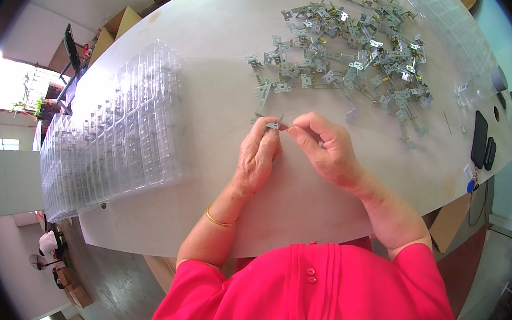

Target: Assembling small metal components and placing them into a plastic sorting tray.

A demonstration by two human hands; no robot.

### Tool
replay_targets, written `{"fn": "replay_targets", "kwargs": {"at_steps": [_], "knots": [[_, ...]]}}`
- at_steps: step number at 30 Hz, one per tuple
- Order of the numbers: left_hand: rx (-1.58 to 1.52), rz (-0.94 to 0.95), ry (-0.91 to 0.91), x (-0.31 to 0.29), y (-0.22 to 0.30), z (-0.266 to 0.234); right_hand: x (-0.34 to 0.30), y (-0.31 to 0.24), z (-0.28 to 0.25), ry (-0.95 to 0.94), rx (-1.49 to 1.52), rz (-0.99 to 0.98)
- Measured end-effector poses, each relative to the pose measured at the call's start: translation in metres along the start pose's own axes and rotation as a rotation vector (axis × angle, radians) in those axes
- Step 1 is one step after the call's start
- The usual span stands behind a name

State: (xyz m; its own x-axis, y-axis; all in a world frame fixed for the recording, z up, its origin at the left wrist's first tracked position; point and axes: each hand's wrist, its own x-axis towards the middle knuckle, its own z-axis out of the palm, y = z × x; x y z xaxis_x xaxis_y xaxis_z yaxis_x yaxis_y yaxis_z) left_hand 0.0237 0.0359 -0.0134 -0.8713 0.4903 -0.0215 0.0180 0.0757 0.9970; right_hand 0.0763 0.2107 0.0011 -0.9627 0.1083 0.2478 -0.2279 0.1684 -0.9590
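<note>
Over the near middle of the white table, my left hand [256,157] is closed round a small silver metal bracket [272,125], which sticks out past its fingertips. My right hand [329,154] meets it from the right, thumb and forefinger pinched together close to the bracket. Something thin shows at that pinch, too small to name. A tiny pale piece also shows by the curled fingers of the right hand. Just beyond both hands spreads a loose heap of similar metal brackets [356,62], some with brass-coloured parts.
Stacked clear plastic trays [122,127] with small parts inside stand at the left. More clear trays [447,30] lie at the far right. A black phone [479,140], a clear container [468,92] and a thin pin [447,122] are near the right edge.
</note>
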Motion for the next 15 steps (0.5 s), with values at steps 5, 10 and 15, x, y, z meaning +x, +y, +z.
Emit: {"fn": "replay_targets", "kwargs": {"at_steps": [5, 10, 15], "knots": [[0.157, 0.058, 0.044, 0.000, 0.000, -0.002, 0.001, 0.003, -0.002, -0.025, -0.114, -0.069], [0.261, 0.091, 0.073, 0.001, 0.003, -0.005, 0.001, -0.002, -0.004, -0.029, -0.141, -0.068], [0.408, 0.342, -0.022, 0.003, 0.004, -0.003, 0.003, -0.002, -0.005, -0.056, -0.010, -0.039]]}}
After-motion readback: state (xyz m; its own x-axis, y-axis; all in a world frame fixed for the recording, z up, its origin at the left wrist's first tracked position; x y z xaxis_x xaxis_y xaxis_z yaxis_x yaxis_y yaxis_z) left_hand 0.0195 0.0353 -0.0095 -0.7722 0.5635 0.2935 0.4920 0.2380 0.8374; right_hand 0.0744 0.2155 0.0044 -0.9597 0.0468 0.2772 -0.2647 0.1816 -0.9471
